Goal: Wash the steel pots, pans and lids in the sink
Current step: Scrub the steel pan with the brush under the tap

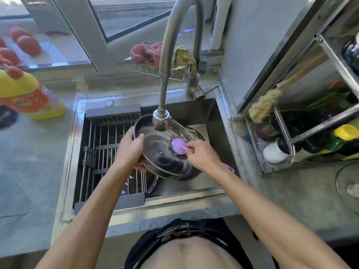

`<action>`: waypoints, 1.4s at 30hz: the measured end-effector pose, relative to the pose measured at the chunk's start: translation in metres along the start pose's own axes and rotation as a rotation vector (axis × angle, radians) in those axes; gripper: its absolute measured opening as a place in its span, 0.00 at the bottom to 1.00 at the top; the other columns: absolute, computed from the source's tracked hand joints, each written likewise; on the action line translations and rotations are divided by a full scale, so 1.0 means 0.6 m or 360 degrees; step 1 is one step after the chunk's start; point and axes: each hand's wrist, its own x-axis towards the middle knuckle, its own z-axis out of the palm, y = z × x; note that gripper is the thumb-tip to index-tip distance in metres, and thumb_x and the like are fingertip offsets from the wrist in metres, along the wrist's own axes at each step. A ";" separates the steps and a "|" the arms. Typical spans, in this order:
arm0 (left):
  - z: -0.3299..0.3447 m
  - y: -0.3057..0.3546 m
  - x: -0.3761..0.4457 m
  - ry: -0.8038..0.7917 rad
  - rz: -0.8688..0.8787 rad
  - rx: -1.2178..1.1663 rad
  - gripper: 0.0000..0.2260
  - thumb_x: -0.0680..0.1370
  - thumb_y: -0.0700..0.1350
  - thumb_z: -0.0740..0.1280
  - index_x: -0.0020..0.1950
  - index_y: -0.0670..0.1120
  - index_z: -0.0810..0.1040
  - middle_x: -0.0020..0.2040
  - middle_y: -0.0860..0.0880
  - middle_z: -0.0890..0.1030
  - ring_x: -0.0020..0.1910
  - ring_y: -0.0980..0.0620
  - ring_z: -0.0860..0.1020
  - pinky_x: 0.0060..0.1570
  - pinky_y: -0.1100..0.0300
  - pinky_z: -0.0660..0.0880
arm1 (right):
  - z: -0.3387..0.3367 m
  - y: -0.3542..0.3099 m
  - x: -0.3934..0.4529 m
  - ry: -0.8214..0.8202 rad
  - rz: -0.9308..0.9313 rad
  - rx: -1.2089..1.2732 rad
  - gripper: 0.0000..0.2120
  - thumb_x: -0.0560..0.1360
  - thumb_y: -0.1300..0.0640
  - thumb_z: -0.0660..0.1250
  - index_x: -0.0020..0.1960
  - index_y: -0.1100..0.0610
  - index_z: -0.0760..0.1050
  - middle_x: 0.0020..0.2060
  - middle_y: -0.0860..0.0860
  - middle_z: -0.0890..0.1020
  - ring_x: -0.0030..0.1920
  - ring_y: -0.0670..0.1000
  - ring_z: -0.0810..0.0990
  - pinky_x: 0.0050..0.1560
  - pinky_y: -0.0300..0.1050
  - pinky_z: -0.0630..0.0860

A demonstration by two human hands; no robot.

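- Centrally, steel lid [165, 152] held tilted over sink [211, 113], under faucet head [161, 121], between both hands.
- Left hand [129, 150] grasping lid's left rim, thumb on top.
- Right hand [202, 154] grasping purple-handled scrubber [178, 146], steel-wool pad pressed on lid's upper right.
- Lid round, shiny, inner face up, small centre rivet.
- Count: one lid, one scrubber, one pot [192, 173] beneath, one drying rack [108, 152] at left.
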 end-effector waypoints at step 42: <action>0.053 -0.070 -0.016 0.0148 -0.0260 -0.0516 0.22 0.73 0.29 0.62 0.63 0.46 0.75 0.50 0.40 0.84 0.42 0.39 0.84 0.37 0.43 0.83 | -0.044 0.090 -0.019 0.0121 -0.0087 0.0455 0.10 0.79 0.50 0.64 0.52 0.52 0.82 0.38 0.49 0.82 0.40 0.51 0.79 0.43 0.45 0.76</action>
